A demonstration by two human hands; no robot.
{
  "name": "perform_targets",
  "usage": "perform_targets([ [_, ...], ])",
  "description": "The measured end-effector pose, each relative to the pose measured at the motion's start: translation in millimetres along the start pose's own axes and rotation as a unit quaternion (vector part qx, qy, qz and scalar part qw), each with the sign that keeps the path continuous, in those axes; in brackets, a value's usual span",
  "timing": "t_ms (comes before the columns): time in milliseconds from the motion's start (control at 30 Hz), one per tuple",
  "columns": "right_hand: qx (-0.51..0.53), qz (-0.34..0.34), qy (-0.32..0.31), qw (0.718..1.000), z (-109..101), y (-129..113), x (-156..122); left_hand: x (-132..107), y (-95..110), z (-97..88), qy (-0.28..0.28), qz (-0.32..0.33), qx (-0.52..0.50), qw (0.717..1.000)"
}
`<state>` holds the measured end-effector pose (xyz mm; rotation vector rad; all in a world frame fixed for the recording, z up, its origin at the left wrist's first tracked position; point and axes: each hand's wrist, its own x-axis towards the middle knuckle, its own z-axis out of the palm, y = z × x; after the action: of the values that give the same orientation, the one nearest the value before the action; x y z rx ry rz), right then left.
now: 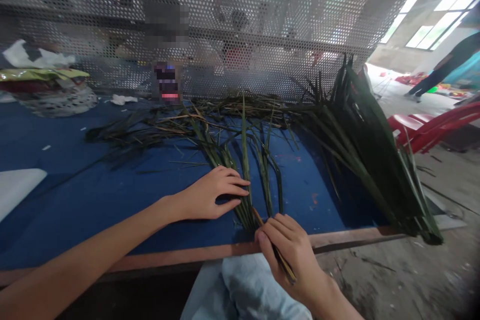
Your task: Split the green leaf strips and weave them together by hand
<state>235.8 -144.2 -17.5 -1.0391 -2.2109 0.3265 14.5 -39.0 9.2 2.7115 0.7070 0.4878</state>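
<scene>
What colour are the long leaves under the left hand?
Green; the leaves under the left hand show best in the head view.

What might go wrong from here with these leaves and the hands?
Left hand is spread over the green strips with its fingers open, so they might fan out or slide.

The brown stalk in the right hand sticks out below the fist, past the table edge; it could catch on something.

The big leaf bundle overhangs that edge at the right, so a nudge might tip it off.
</scene>
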Motion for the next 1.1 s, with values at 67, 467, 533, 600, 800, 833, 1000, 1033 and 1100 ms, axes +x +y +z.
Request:
perform_targets([
  [67,-0.008,-0.001,-0.009,1.0,0.2,-0.7,0.2,-0.1,-0.1,-0.2,-0.002,-0.003,0.0,1.0],
  [467,-0.081,-0.022,-0.027,0.996,-3.4,-14.0,9.3,1.3,0.0,-0.5,-0.014,-0.003,0.013,1.0],
  [533,-0.089,-0.025,-0.022,0.995,-3.4,-14.8,9.6,1.1,-0.3,-0.4,-0.009,-0.002,0.005,1.0],
  [600,-0.097,-0.026,-0.02,0.995,-3.3,-15.3,9.5,1.0,-0.5,-0.3,-0.006,-0.004,-0.004,1.0],
  [800,-0.104,-0.031,-0.028,0.994,-3.4,-16.7,8.9,0.8,-0.9,-0.3,0.0,-0.003,-0.022,1.0],
  [833,-0.105,-0.032,-0.025,0.994,-3.4,-17.2,8.7,0.8,-0.9,-0.4,0.001,-0.003,-0.025,1.0],
  [1000,-0.108,-0.023,-0.028,0.993,-4.1,-21.0,7.3,1.1,-0.4,-0.5,-0.01,-0.002,-0.011,1.0],
  [1033,-0.108,-0.021,-0.03,0.994,-4.4,-21.6,6.9,1.1,-0.3,-0.4,-0.011,-0.001,-0.008,1.0],
  [1100,-0.108,-0.019,-0.029,0.994,-4.9,-22.4,6.2,1.2,-0.2,-0.2,-0.012,0.001,-0.005,1.0],
])
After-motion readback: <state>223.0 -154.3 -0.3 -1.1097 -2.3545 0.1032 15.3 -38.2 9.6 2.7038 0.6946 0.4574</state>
